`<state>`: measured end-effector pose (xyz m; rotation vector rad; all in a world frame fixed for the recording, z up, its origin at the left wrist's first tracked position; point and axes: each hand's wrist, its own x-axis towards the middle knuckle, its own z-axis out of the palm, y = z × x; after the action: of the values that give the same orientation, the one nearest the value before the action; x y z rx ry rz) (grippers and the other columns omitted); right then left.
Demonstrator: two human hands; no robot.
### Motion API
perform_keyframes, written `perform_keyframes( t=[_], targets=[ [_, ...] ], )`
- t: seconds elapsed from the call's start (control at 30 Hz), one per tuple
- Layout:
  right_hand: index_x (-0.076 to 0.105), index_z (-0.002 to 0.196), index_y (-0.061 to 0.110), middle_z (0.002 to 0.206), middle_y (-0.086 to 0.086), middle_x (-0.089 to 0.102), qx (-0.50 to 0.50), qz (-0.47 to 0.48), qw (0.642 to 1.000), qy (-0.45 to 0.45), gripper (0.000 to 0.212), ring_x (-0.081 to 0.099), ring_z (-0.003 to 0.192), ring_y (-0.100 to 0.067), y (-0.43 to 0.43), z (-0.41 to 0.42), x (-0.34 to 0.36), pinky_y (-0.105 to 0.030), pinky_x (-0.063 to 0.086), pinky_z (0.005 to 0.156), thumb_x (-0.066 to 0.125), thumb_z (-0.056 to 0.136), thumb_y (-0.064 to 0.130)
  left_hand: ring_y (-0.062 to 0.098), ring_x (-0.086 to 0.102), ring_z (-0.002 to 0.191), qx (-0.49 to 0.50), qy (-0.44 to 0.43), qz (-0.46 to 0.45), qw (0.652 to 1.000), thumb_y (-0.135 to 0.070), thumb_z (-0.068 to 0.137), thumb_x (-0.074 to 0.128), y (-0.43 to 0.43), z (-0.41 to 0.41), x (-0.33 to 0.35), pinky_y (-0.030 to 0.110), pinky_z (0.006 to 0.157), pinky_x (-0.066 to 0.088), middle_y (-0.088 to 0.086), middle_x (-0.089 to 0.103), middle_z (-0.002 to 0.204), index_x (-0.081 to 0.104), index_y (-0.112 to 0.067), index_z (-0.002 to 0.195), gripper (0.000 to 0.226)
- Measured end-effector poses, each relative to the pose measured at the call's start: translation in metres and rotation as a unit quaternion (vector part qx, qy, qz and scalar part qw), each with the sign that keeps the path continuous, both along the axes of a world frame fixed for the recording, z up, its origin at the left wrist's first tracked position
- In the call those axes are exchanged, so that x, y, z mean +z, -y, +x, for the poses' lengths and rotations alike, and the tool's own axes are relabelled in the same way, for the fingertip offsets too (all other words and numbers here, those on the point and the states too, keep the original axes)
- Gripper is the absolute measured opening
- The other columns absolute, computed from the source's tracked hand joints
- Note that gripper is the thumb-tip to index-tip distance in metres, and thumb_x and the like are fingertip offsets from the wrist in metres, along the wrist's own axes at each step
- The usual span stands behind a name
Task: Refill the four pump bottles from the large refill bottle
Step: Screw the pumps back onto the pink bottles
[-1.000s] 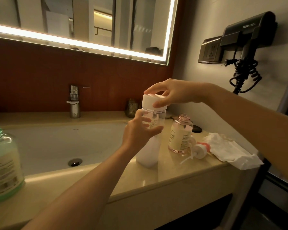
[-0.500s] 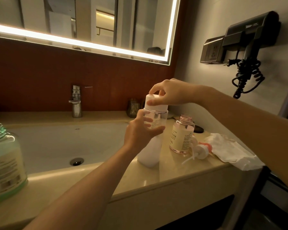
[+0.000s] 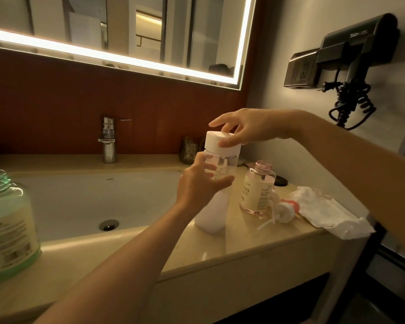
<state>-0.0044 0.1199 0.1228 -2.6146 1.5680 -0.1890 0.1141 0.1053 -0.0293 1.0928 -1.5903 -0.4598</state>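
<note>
Left grip [image 3: 197, 185] wraps the refill bottle [image 3: 211, 213] mid-body; right grip [image 3: 250, 129] pinches its cap [image 3: 220, 142]. Open pump bottle [image 3: 257, 190] at 3 o'clock. Likely slippery plastic; hold the waist.

You get one view only, worn on your head: it looks forward and down, close over the desk [image 3: 255, 244], toward the mirror [image 3: 126, 31] and corner wall.

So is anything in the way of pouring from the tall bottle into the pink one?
Only the white cap on the tall bottle, gripped by the right hand. The pink bottle stands close beside, its mouth open; its pump lies off to the side.
</note>
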Motion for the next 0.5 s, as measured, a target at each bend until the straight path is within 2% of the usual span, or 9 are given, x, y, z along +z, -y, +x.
perform_keyframes(
  t=[0.07, 0.17, 0.2, 0.3, 0.4, 0.5],
  targets=[
    [0.043, 0.135, 0.021, 0.115, 0.003, 0.054, 0.002, -0.048, 0.999, -0.001, 0.056, 0.054, 0.103, -0.014, 0.004, 0.003, -0.003, -0.021, 0.049, 0.078, 0.056, 0.085, 0.044, 0.017, 0.062, 0.096, 0.001, 0.001, 0.000, 1.000, -0.043, 0.070, 0.075, 0.000, 0.000, 0.000, 0.035, 0.078, 0.055, 0.002, 0.062, 0.115, 0.043, -0.016, 0.126, 0.069],
    [0.053, 0.126, 0.016, 0.110, -0.002, 0.057, -0.023, -0.088, 0.996, -0.016, 0.057, 0.055, 0.093, -0.015, 0.010, 0.008, -0.009, -0.020, 0.049, 0.064, 0.052, 0.084, 0.053, 0.016, 0.062, 0.096, 0.000, 0.001, 0.001, 1.000, -0.043, 0.070, 0.075, 0.000, -0.001, 0.000, 0.034, 0.077, 0.055, 0.003, 0.062, 0.115, 0.043, -0.016, 0.126, 0.069],
    [0.054, 0.124, 0.017, 0.111, -0.003, 0.057, -0.032, -0.093, 0.995, -0.016, 0.057, 0.055, 0.094, -0.016, 0.012, 0.010, -0.012, -0.020, 0.049, 0.063, 0.051, 0.084, 0.056, 0.016, 0.062, 0.096, 0.000, 0.001, 0.001, 1.000, -0.043, 0.071, 0.075, 0.000, -0.001, 0.001, 0.034, 0.077, 0.054, 0.003, 0.062, 0.115, 0.043, -0.016, 0.126, 0.069],
    [0.055, 0.122, 0.021, 0.115, -0.002, 0.057, -0.051, -0.115, 0.991, -0.034, 0.055, 0.054, 0.100, -0.018, 0.018, 0.014, -0.015, -0.025, 0.047, 0.075, 0.046, 0.085, 0.060, 0.017, 0.062, 0.096, 0.004, 0.002, -0.006, 1.000, -0.042, 0.071, 0.074, 0.000, -0.001, 0.000, 0.033, 0.077, 0.054, 0.003, 0.062, 0.115, 0.043, -0.015, 0.126, 0.069],
    [0.058, 0.114, 0.021, 0.106, -0.001, 0.059, -0.084, -0.137, 0.985, -0.056, 0.054, 0.054, 0.095, -0.017, 0.022, 0.017, -0.017, -0.026, 0.043, 0.074, 0.041, 0.085, 0.064, 0.018, 0.063, 0.096, 0.004, 0.000, -0.008, 1.000, -0.042, 0.070, 0.075, 0.000, 0.000, 0.000, 0.040, 0.080, 0.055, 0.004, 0.063, 0.114, 0.043, -0.015, 0.125, 0.069],
    [0.059, 0.110, 0.022, 0.101, 0.000, 0.060, -0.121, -0.164, 0.977, -0.059, 0.058, 0.057, 0.093, -0.018, 0.026, 0.017, -0.021, -0.029, 0.047, 0.075, 0.039, 0.083, 0.069, 0.019, 0.063, 0.096, 0.001, -0.006, -0.014, 1.000, -0.041, 0.070, 0.076, 0.001, -0.002, -0.001, 0.041, 0.080, 0.055, 0.005, 0.062, 0.113, 0.044, -0.015, 0.123, 0.067]
  ],
)
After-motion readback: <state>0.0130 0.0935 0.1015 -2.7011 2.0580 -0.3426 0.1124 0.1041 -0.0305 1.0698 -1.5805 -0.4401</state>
